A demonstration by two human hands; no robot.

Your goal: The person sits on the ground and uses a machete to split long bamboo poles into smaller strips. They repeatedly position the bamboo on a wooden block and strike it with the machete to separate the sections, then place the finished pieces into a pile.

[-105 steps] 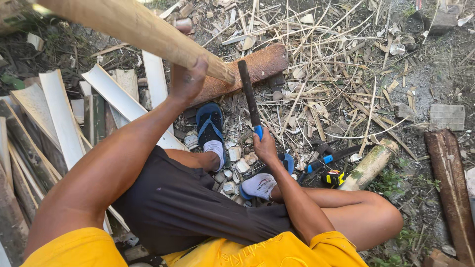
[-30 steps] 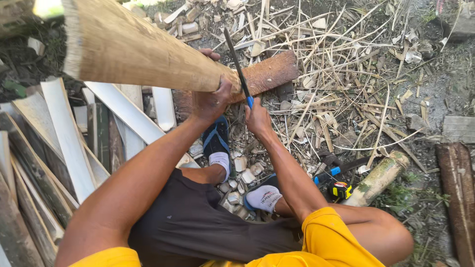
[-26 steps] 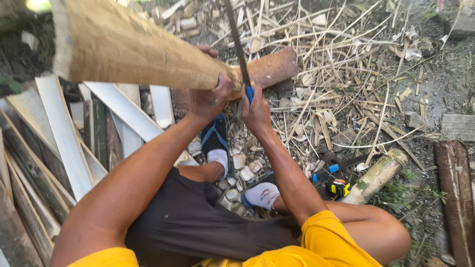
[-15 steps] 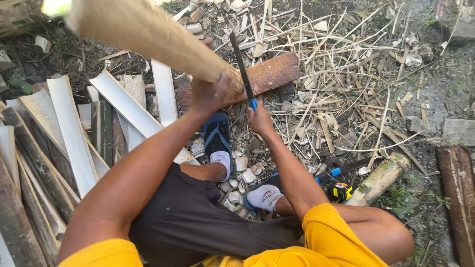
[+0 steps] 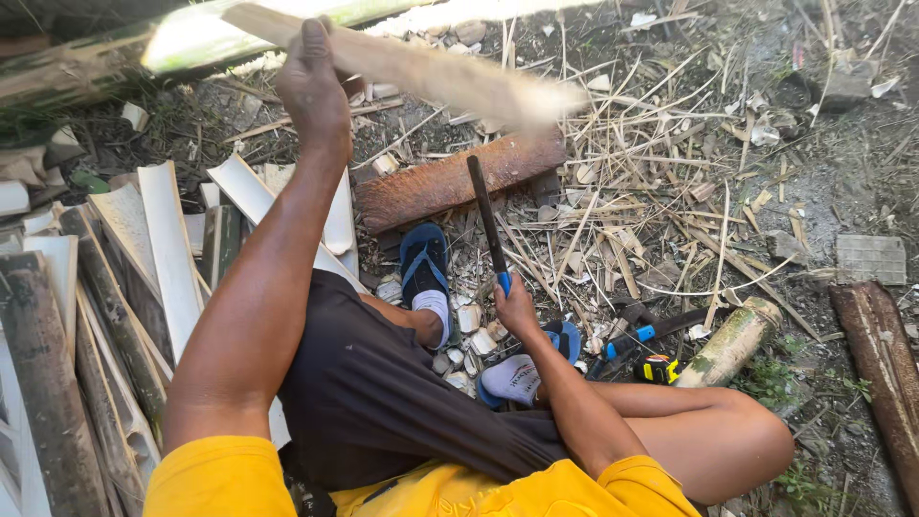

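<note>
My left hand [image 5: 314, 86] is raised at the upper left, gripping a split bamboo piece [image 5: 436, 77] that stretches to the right, blurred at its far end. My right hand [image 5: 514, 306] holds a long dark blade with a blue handle [image 5: 487, 222], its tip pointing up towards a rusty brown log [image 5: 450, 184] lying on the ground. I am seated, with my feet in blue sandals [image 5: 424, 260] and white socks just below the log.
Split bamboo slats [image 5: 163, 244] are stacked at the left. Dry bamboo slivers [image 5: 661, 182] litter the ground on the right. A short bamboo stub [image 5: 732, 340], a yellow tape measure [image 5: 657, 368], a blue-handled tool [image 5: 637, 337] and a rusty bar [image 5: 876, 369] lie by my right leg.
My left hand has swung the bamboo piece up and away from the log. My right hand has dropped towards my feet with the blade, which is now apart from the bamboo.
</note>
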